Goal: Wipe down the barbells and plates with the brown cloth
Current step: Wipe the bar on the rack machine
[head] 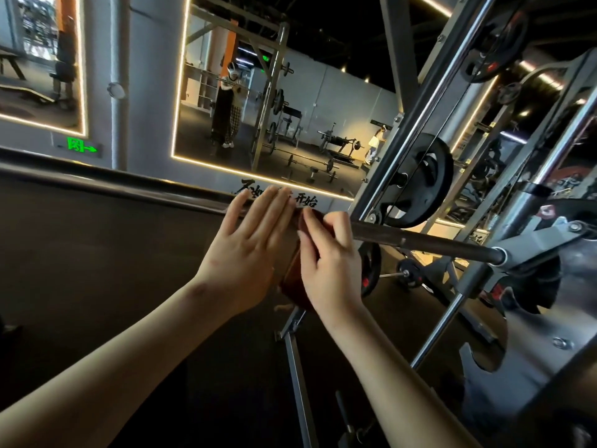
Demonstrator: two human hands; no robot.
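Observation:
A long dark barbell runs across the view from the left edge to the rack on the right. The brown cloth hangs over the bar at the middle, mostly hidden between my hands. My left hand lies with straight fingers against the bar and the cloth's left side. My right hand pinches the cloth with curled fingers at the bar. A black plate hangs on the rack just right of my hands, and another black plate sits higher up.
The steel rack uprights and guide rods rise at the right. A bar catch bracket holds the bar's right end. A bench frame stands below my hands. A wall mirror ahead reflects a person and more weights.

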